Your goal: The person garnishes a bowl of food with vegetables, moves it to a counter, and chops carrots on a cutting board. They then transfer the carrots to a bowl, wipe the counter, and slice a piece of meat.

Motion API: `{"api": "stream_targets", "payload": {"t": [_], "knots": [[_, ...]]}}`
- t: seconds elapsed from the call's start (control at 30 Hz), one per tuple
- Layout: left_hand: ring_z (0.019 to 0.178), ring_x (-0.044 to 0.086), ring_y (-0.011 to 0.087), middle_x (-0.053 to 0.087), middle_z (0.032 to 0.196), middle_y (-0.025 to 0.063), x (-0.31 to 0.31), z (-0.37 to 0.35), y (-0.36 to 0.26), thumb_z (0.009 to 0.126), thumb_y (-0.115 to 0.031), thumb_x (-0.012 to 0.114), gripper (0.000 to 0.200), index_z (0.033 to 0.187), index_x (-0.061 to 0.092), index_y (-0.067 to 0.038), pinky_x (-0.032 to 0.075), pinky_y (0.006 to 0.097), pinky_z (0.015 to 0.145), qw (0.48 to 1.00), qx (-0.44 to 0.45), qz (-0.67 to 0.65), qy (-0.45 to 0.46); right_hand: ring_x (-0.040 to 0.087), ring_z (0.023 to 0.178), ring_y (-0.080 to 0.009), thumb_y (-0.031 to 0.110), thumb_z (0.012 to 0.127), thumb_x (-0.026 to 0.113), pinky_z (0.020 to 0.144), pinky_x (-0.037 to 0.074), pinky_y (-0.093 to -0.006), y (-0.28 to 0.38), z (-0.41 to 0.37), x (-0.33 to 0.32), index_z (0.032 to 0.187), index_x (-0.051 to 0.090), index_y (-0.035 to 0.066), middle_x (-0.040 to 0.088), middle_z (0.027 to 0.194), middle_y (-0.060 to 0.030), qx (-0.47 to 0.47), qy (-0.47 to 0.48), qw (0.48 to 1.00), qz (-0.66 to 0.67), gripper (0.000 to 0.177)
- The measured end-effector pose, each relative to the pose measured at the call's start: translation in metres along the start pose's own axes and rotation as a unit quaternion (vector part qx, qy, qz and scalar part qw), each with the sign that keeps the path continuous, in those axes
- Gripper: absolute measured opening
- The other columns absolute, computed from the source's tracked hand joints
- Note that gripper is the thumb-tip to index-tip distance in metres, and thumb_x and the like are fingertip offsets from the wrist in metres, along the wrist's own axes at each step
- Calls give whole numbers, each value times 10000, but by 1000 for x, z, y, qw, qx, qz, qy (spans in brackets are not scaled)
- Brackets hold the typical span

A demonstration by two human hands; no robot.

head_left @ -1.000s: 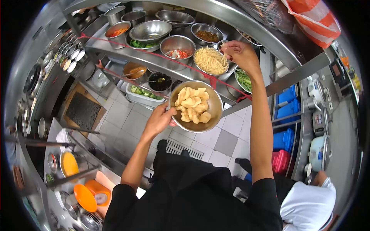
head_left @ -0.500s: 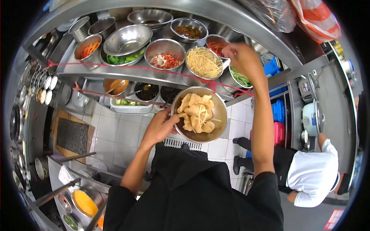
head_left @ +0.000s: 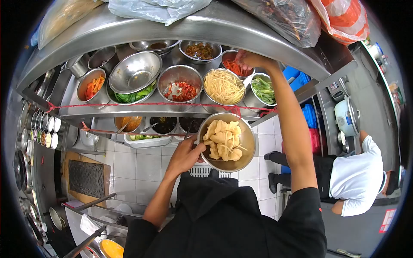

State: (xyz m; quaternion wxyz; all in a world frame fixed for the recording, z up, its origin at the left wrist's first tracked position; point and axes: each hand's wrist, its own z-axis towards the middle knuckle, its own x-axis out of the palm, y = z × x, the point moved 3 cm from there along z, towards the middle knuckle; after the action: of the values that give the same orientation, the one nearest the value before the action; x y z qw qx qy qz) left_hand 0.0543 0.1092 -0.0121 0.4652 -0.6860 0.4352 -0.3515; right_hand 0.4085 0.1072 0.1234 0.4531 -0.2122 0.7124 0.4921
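The left hand (head_left: 185, 157) grips the steel bowl (head_left: 248, 144) of fried pieces (head_left: 221, 139) below the shelf (head_left: 86, 109) front edge. The right hand (head_left: 251, 60) is in the red-strip bowl (head_left: 225, 55), directly above at the rear right. Its closure cannot be determined.

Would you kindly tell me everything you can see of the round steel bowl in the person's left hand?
The round steel bowl is shiny, smooth-walled metal, held in the air with its open side up. It is heaped with pale yellow fried-looking pieces and a few thin pale strips. The left hand grips its rim; the far rim appears next to a red cord.
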Motion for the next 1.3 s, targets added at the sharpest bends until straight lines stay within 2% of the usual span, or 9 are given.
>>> {"api": "stream_targets", "payload": {"t": [0.13, 0.2, 0.3, 0.4, 0.53, 0.67, 0.83, 0.9, 1.3], "knots": [[716, 686, 186, 686, 902, 153, -2, 8, 0, 884, -196, 561, 501, 1321, 533, 47, 587, 294, 613, 1000, 1, 1, 24, 640, 651, -87, 165, 892, 651, 592, 534, -224, -16, -14, -21, 998, 696, 35, 676, 744, -34, 7, 15, 999, 34, 174], [705, 684, 179, 688, 883, 145, -2, 10, -1, 885, -191, 559, 502, 1328, 530, 44, 585, 292, 615, 999, 1, 3, 34, 604, 646, -73, 135, 917, 636, 621, 520, -214, -12, -39, -31, 1014, 699, 38, 676, 784, -22, -100, -61, 979, 167, 151], [719, 661, 147, 670, 899, 105, -3, 12, -7, 880, -174, 548, 399, 1200, 580, 61, 569, 272, 604, 999, -8, 2, 37, 581, 650, -65, 47, 907, 619, 632, 503, -212, 36, -94, -40, 1004, 710, 39, 678, 807, -15, -25, -57, 987, 148, 133], [726, 664, 140, 680, 912, 109, -2, 12, -12, 889, -193, 553, 406, 1201, 592, 64, 563, 264, 607, 998, 21, -19, 57, 584, 584, -71, 15, 920, 616, 542, 483, -227, 75, -141, -9, 1003, 726, 26, 711, 811, -44, -5, 186, 974, 125, 139], [694, 687, 168, 688, 930, 145, -1, 16, -15, 901, -211, 543, 487, 1328, 537, 23, 576, 283, 598, 998, 10, 15, 63, 594, 585, -65, 102, 943, 641, 514, 471, -206, 70, -142, 6, 1018, 732, 49, 717, 808, -64, 14, 209, 970, 124, 129], [687, 686, 166, 688, 935, 152, 2, 20, -15, 901, -208, 542, 490, 1333, 532, 23, 578, 280, 598, 998, 28, 9, 63, 643, 572, -114, 278, 931, 657, 500, 508, -272, 4, -48, -12, 1048, 722, 51, 725, 840, -69, -58, -32, 998, 10, 264], [684, 685, 163, 687, 925, 154, 5, 19, -13, 904, -203, 542, 493, 1343, 522, 21, 576, 277, 594, 998, 10, 15, 59, 652, 533, -166, 173, 751, 673, 494, 522, -308, -18, 24, 30, 901, 741, 78, 680, 623, -80, 107, 73, 975, -178, 189], [680, 685, 162, 687, 909, 153, 3, 18, -13, 902, -209, 546, 496, 1344, 525, 15, 577, 278, 597, 999, 6, 8, 49, 644, 522, -161, 208, 728, 690, 497, 516, -320, -20, 32, 41, 837, 742, 80, 669, 607, -98, 9, 35, 966, -255, 176], [664, 698, 185, 689, 868, 180, 1, 23, -3, 904, -216, 550, 475, 1297, 541, 50, 579, 290, 596, 998, 3, 2, 66, 563, 549, -80, 249, 896, 705, 519, 471, -231, 11, -71, -19, 944, 697, 40, 636, 667, -4, 1, -84, 994, 76, 215]]}}
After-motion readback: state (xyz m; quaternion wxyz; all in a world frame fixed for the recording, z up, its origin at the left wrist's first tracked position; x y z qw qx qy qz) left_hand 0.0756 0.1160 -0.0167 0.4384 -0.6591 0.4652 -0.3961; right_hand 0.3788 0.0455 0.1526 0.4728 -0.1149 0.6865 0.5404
